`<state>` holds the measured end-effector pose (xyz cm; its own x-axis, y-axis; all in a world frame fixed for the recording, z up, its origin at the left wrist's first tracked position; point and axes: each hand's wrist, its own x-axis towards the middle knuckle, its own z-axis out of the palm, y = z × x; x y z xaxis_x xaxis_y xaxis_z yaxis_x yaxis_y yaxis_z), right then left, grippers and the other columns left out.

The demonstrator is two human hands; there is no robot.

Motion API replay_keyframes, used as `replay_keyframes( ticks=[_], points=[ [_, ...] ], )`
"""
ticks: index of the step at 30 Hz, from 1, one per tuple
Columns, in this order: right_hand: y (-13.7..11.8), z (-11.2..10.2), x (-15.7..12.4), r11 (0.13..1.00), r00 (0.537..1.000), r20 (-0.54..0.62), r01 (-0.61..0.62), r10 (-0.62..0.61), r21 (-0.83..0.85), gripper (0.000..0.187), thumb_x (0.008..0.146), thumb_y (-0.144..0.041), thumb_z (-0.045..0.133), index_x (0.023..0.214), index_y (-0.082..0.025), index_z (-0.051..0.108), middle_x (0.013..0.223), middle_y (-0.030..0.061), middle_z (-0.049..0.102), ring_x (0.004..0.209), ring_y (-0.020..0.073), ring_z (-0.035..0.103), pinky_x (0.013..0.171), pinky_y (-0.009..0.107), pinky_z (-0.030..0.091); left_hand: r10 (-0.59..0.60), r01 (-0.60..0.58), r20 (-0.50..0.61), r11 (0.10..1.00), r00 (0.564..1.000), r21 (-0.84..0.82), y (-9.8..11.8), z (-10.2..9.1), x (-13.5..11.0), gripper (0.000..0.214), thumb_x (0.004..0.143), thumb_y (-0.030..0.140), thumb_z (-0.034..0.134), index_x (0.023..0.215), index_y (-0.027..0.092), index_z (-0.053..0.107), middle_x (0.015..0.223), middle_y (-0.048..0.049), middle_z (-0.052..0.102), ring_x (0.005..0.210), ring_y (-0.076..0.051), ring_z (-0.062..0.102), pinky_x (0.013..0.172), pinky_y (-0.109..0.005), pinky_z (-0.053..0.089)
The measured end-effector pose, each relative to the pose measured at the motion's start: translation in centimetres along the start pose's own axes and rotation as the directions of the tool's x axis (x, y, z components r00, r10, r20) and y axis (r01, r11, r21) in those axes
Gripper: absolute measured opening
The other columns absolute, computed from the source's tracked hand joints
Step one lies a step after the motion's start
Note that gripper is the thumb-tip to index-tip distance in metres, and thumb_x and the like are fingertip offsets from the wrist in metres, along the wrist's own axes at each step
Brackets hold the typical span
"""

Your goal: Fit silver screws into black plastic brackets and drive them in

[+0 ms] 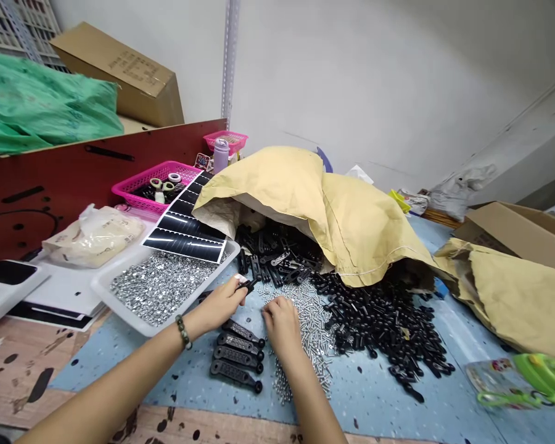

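Black plastic link (pixel 247 285) pinched in the left hand (pixel 216 304); right hand (pixel 282 325) pressed together above steel screws (pixel 308 324); cardboard carton (pixel 134 69) print illegible.

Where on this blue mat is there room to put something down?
Bare blue mat lies at lower right, between the black plastic parts and the clear plastic bag. A smaller patch sits left of the black levers, below the left hand. It is crowded around the right hand, over the loose screws, and under the yellow paper sack.

Black brackets (pixel 234 374), silver screws (pixel 305 327), speckled blue mat (pixel 120 370), tan paper sack (pixel 351 228)
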<state>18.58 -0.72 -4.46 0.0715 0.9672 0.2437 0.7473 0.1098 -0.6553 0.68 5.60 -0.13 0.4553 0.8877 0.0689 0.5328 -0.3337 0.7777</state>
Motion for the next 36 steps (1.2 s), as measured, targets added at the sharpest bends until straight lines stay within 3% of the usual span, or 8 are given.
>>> replay_keyframes(
  ticks=[3,7,13,20,24,28,32,36],
  points=[
    [-0.2,0.3,-0.2,0.997,1.0,0.022,0.007,-0.005,-0.077,0.009,0.076,-0.019,0.069,0.073,-0.022,0.061,0.086,0.0035,0.059,0.089,0.0255,0.05,0.085,0.042,0.035,0.048,-0.048,0.041,0.999,0.998,0.009,-0.7,0.6,0.1,0.023,0.092,0.032,0.037,0.085,0.019,0.055,0.078,-0.002,0.062,0.074,-0.02,0.06,0.068,-0.031,0.047],
    [0.2,-0.9,-1.1,0.995,0.997,-0.07,0.014,-0.021,-0.098,0.021,0.083,-0.029,0.064,0.101,-0.02,0.058,0.1,0.0074,0.059,0.096,0.0257,0.052,0.086,0.041,0.039,0.184,-0.19,0.102,0.981,0.977,0.047,-1.2,1.4,0.4,0.021,0.091,0.027,0.044,0.101,0.021,0.061,0.101,-0.0049,0.062,0.099,-0.021,0.055,0.089,-0.035,0.042],
    [1.8,-0.7,-2.8,0.965,0.977,-0.016,0.208,-0.213,-0.157,0.017,0.09,-0.016,0.053,0.103,-0.023,0.062,0.096,0.0048,0.064,0.09,0.0212,0.056,0.083,0.036,0.043,0.298,-0.341,0.275,0.932,0.914,0.124,-1.6,2.7,0.7,0.02,0.089,0.02,0.049,0.095,0.022,0.068,0.096,-0.0048,0.062,0.096,-0.022,0.052,0.085,-0.032,0.041],
    [0.7,0.0,-2.8,0.958,0.972,0.01,0.232,-0.234,-0.17,0.018,0.09,-0.015,0.052,0.1,-0.023,0.064,0.093,0.0054,0.063,0.088,0.021,0.055,0.084,0.036,0.043,0.253,-0.344,0.362,0.915,0.897,0.213,-1.8,1.9,0.6,0.025,0.091,0.021,0.046,0.105,0.023,0.068,0.1,-0.0057,0.063,0.096,-0.022,0.055,0.085,-0.032,0.041],
    [2.6,-3.7,-2.7,0.986,0.996,-0.089,0.017,-0.032,-0.167,0.023,0.093,-0.023,0.043,0.109,-0.018,0.059,0.106,0.0104,0.058,0.095,0.0212,0.057,0.082,0.032,0.047,0.227,-0.339,0.39,0.908,0.892,0.246,-1.7,1.0,0.3,0.022,0.088,0.02,0.052,0.098,0.025,0.071,0.094,-0.0034,0.066,0.094,-0.022,0.058,0.085,-0.033,0.041],
    [5.9,-7.0,-3.0,0.93,0.961,-0.168,-0.26,0.221,-0.262,0.028,0.087,-0.029,0.05,0.107,-0.013,0.062,0.101,0.0143,0.06,0.095,0.0289,0.058,0.084,0.041,0.046,0.261,-0.369,0.385,0.898,0.885,0.239,-0.1,1.0,0.6,0.022,0.088,0.021,0.053,0.105,0.024,0.067,0.101,-0.0033,0.065,0.097,-0.022,0.057,0.086,-0.033,0.041],
    [6.7,-6.8,-3.2,0.937,0.975,-0.114,-0.217,0.193,-0.273,0.021,0.082,-0.022,0.055,0.098,-0.017,0.067,0.096,0.0103,0.063,0.092,0.0276,0.06,0.085,0.039,0.046,0.351,-0.438,0.347,0.872,0.87,0.216,3.4,4.6,2.9,0.023,0.091,0.019,0.05,0.11,0.023,0.063,0.109,-0.004,0.062,0.102,-0.021,0.054,0.09,-0.034,0.039],
    [6.2,-6.2,-3.5,0.955,0.982,-0.12,-0.169,0.144,-0.245,0.018,0.083,-0.018,0.05,0.087,-0.021,0.067,0.089,0.0078,0.061,0.085,0.0246,0.059,0.078,0.036,0.047,0.403,-0.491,0.347,0.843,0.847,0.218,6.0,9.8,5.2,0.014,0.082,0.017,0.064,0.096,0.02,0.066,0.104,-0.0075,0.063,0.106,-0.027,0.052,0.092,-0.043,0.036]
  ],
)
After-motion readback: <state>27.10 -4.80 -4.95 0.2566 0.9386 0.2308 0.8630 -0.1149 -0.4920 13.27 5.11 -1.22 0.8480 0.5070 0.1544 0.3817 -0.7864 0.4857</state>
